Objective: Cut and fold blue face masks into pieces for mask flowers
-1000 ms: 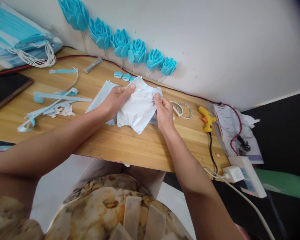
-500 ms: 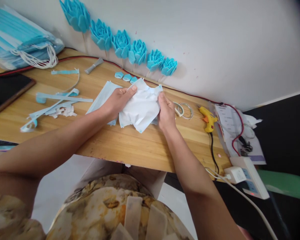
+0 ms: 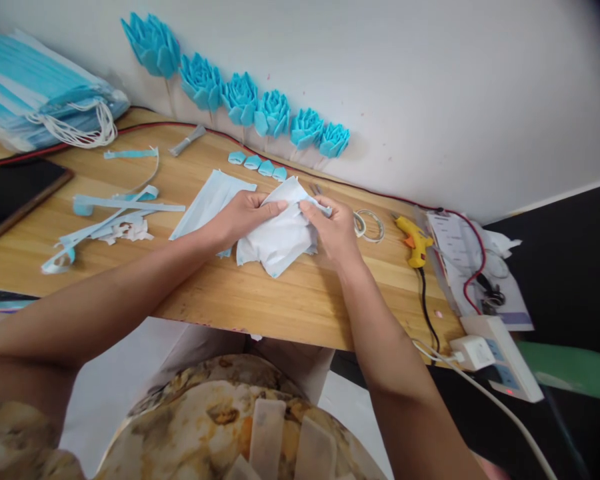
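Both hands pinch one white face-mask sheet (image 3: 279, 241) just above the wooden table (image 3: 260, 293). My left hand (image 3: 243, 217) grips its upper left edge with thumb and fingers closed. My right hand (image 3: 333, 230) holds its upper right edge, fingers curled onto the fabric. The two thumbs nearly meet at the sheet's top. A second pale blue mask sheet (image 3: 207, 203) lies flat on the table under my left wrist.
Blue fabric flowers (image 3: 240, 100) lean against the wall, small blue folded pieces (image 3: 258, 164) below them. Cut strips (image 3: 105, 213) and a mask stack (image 3: 35, 93) lie left, beside a dark phone (image 3: 15, 190). Right: elastic loops (image 3: 370, 223), yellow glue gun (image 3: 414, 237), power strip (image 3: 500, 357).
My hands have moved closer together along the sheet's top edge, bunching the white fabric and lowering it toward the table. The view tilted slightly.
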Available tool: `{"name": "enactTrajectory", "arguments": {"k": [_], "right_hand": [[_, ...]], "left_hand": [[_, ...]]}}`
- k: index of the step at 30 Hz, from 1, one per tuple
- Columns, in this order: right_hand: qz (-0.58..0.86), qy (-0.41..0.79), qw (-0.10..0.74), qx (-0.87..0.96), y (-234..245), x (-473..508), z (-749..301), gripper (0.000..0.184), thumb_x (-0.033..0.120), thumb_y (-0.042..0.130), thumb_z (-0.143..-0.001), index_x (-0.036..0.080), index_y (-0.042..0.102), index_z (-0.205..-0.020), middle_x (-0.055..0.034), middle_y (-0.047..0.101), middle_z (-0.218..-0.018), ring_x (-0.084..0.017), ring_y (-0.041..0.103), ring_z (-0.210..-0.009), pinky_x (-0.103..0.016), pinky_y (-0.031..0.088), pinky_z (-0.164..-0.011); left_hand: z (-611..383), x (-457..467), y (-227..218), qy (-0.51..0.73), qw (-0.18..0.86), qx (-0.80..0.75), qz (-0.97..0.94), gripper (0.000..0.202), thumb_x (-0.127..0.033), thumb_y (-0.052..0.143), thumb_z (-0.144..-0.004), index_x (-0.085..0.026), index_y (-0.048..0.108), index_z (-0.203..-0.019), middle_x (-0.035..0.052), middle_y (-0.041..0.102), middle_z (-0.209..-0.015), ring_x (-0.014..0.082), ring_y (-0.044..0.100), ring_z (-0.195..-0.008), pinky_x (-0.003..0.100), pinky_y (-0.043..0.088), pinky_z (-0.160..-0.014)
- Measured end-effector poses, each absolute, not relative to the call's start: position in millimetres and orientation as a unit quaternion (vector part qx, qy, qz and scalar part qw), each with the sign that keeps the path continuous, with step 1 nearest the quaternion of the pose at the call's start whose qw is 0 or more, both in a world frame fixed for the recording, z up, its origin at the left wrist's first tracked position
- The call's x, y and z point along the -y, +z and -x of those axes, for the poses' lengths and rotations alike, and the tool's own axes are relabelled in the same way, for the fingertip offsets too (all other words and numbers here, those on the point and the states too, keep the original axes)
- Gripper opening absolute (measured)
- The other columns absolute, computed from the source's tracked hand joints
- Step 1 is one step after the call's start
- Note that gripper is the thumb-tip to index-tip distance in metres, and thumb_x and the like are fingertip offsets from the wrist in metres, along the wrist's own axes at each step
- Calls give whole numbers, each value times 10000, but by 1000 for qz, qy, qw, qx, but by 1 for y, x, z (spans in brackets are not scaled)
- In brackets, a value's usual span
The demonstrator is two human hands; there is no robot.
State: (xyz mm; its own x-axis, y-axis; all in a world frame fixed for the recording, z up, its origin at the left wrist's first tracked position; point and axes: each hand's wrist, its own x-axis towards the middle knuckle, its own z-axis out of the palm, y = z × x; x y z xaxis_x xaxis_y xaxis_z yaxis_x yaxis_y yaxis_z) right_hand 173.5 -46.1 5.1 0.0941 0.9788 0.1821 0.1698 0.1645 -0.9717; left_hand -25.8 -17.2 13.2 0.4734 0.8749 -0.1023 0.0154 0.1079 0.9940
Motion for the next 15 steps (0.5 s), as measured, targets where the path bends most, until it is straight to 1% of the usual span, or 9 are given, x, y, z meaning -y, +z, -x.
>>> {"name": "enactTrajectory", "arguments": {"k": [2, 4, 6, 8, 10, 12, 15], "right_hand": [[522, 375, 563, 520, 4, 43, -175, 388, 544, 802, -771, 193, 657, -694, 58, 506, -622, -72, 429, -574, -229, 322, -530], [518, 380, 615, 458, 3, 38, -177, 374, 529, 823, -734, 197, 653, -715, 58, 527, -636, -75, 448, -577, -227, 352, -536], [506, 392, 660, 394, 2, 32, -179, 378, 519, 849, -680, 201, 652, -737, 49, 577, -668, -87, 502, -605, -229, 414, -571], [493, 408, 682, 354, 2, 29, -180, 385, 513, 859, -645, 209, 659, -772, 33, 639, -724, -108, 571, -661, -240, 475, -623], [488, 432, 674, 348, 3, 28, -179, 381, 509, 849, -641, 216, 668, -805, 22, 677, -766, -128, 611, -703, -250, 507, -646], [491, 468, 638, 364, 4, 31, -176, 362, 496, 838, -649, 218, 677, -817, 26, 682, -757, -132, 611, -697, -253, 516, -638], [487, 519, 580, 396, 4, 37, -173, 347, 471, 841, -652, 216, 699, -839, 34, 678, -736, -122, 590, -670, -245, 510, -611]], "left_hand": [[27, 16, 16, 324, 652, -374, -575, 444, -560, 881, -646, -172, 706, -775, 10, 688, -690, 128, 574, -583, 227, 411, -508], [28, 14, 18, 319, 655, -367, -579, 405, -477, 910, -602, -169, 701, -764, 11, 699, -718, 131, 587, -616, 226, 434, -539], [29, 10, 16, 342, 647, -371, -572, 349, -414, 900, -610, -173, 677, -729, 5, 685, -704, 122, 565, -609, 221, 426, -539], [29, 4, 11, 398, 643, -376, -535, 295, -373, 868, -652, -178, 657, -716, 4, 665, -692, 119, 554, -609, 218, 426, -542], [31, -3, 4, 470, 646, -364, -478, 258, -346, 836, -694, -179, 641, -720, 7, 646, -703, 124, 572, -642, 218, 445, -566], [32, -10, -3, 523, 648, -349, -431, 242, -338, 811, -733, -179, 628, -734, 2, 621, -713, 121, 572, -659, 217, 456, -590], [34, -17, -9, 559, 627, -362, -404, 249, -351, 799, -771, -183, 616, -755, -18, 572, -691, 108, 523, -625, 216, 437, -590]]}}
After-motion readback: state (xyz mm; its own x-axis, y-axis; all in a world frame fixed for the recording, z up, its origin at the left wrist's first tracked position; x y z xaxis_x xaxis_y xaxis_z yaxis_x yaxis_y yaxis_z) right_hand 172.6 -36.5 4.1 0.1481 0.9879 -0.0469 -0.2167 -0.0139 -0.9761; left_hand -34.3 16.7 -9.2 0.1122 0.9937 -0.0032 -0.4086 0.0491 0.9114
